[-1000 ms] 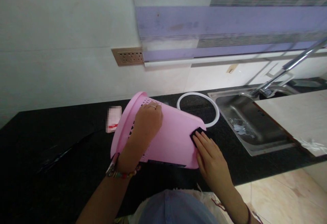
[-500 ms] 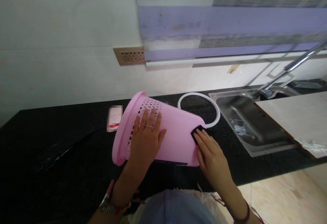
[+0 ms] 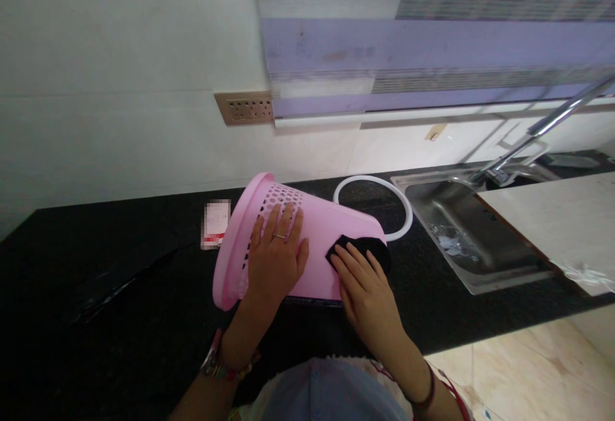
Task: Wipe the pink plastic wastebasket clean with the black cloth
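A pink plastic basket (image 3: 319, 216) with a band of round holes lies on its side on the black counter, its wide rim to the left. My left hand (image 3: 276, 251) rests flat on it near the holes, fingers spread, a ring on one finger. Toward the narrow end, my right hand (image 3: 362, 280) presses a black cloth (image 3: 372, 249) against the basket's side. The fingers lie over the cloth, and part of it sticks out to the right. Behind the basket's base a white ring (image 3: 408, 219) lies on the counter.
To the right is a steel sink (image 3: 461, 222) with a faucet (image 3: 542, 129) and a pale board (image 3: 552, 222) over part of it. Left of the basket lie a small pinkish packet (image 3: 217, 222) and a black plastic bag (image 3: 125, 280). A socket plate (image 3: 245, 108) is on the wall.
My right hand has slid left along the basket with the black cloth, and more of the cloth shows. My left hand stays in place on the basket.
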### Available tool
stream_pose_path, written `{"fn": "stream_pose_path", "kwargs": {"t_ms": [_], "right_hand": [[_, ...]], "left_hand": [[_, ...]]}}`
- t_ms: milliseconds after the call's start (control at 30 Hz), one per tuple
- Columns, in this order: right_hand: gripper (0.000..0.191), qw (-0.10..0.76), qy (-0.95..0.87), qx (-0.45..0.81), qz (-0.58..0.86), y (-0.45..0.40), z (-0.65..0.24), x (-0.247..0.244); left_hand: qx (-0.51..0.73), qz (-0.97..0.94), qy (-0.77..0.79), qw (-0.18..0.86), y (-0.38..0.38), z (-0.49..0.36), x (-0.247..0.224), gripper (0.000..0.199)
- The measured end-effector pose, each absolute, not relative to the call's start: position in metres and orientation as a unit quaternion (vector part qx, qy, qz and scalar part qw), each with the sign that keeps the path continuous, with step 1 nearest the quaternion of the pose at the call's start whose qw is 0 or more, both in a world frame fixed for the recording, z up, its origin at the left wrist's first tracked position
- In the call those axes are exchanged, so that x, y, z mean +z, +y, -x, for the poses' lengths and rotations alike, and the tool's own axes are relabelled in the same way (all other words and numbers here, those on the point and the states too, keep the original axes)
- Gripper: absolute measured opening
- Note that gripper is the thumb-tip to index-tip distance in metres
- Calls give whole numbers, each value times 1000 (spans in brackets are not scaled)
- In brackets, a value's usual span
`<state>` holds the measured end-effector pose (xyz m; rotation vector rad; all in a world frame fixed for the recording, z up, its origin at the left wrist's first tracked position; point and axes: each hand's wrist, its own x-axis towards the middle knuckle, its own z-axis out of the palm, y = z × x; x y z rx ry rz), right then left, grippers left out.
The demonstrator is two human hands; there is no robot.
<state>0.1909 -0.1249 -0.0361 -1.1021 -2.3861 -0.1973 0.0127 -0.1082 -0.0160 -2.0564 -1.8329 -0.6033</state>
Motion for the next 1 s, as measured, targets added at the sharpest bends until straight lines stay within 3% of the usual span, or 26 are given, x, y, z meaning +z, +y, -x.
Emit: {"fn": "stream_pose_path", "kwargs": {"t_ms": [600,1000], "right_hand": [[37,246,-884,-80,389,-127,-181,-32],[39,234,-885,-78,396,-131,-186,-34]], "left_hand": [[-237,704,-632,220,-124,-15,-26,42],[-244,697,-648,187,-124,-17,-26,43]]}}
